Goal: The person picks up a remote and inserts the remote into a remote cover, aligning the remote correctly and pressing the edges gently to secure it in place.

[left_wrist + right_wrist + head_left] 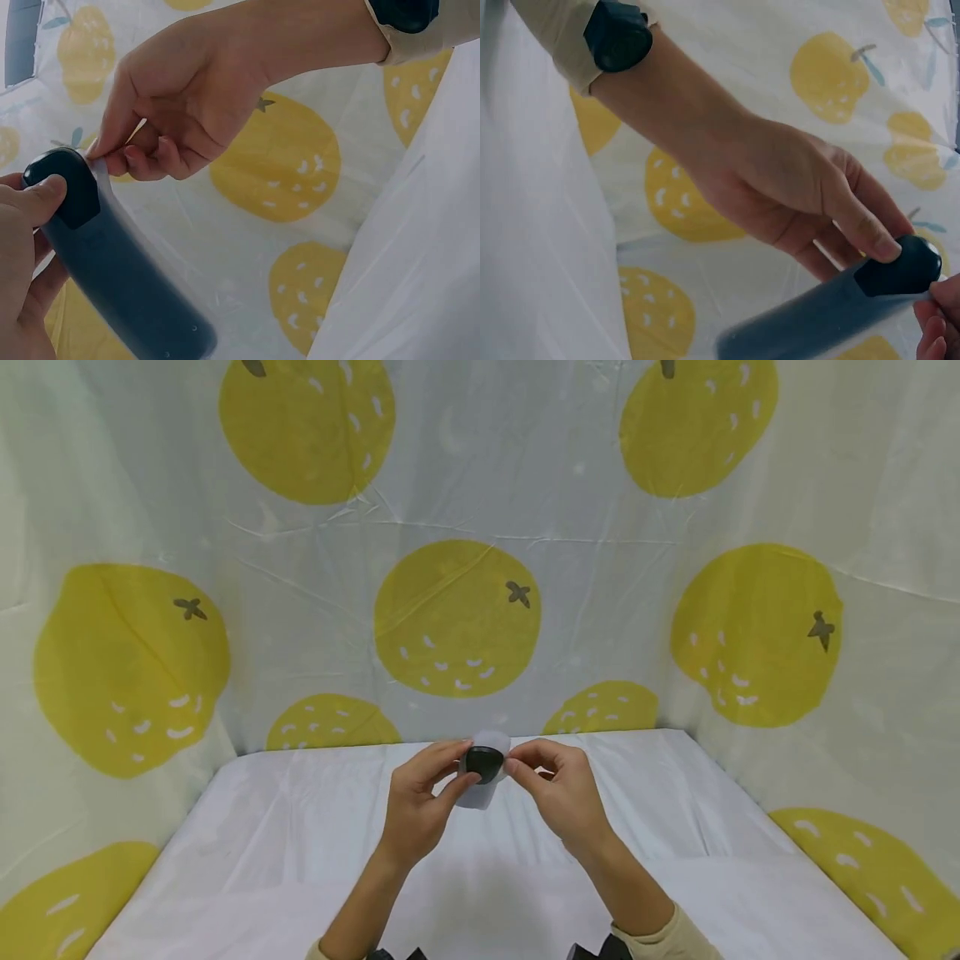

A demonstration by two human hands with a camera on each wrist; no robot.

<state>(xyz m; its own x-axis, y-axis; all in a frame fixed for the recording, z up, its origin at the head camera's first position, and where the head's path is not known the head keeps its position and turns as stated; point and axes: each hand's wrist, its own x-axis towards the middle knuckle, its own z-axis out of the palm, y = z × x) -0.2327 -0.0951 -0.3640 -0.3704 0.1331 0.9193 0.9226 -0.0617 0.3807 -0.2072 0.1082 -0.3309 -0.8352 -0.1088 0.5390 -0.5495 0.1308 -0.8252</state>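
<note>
A long, slightly curved object with a glossy dark end [484,763] and a frosted bluish body [139,281] is held up above the white surface. My left hand [420,802] grips it at the dark end, thumb on the near face and fingers at the far side. In the left wrist view my right hand [195,97] pinches a thin translucent edge [103,172] beside that end between thumb and index finger. Its other fingers are loosely curled. A pale rounded piece [492,741] shows behind the dark end in the head view.
A white cloth-covered surface [300,843] lies below the hands. White curtains [585,610] printed with big yellow fruits enclose it at the back and both sides. Each wrist wears a dark device [619,37] by a beige sleeve [562,45].
</note>
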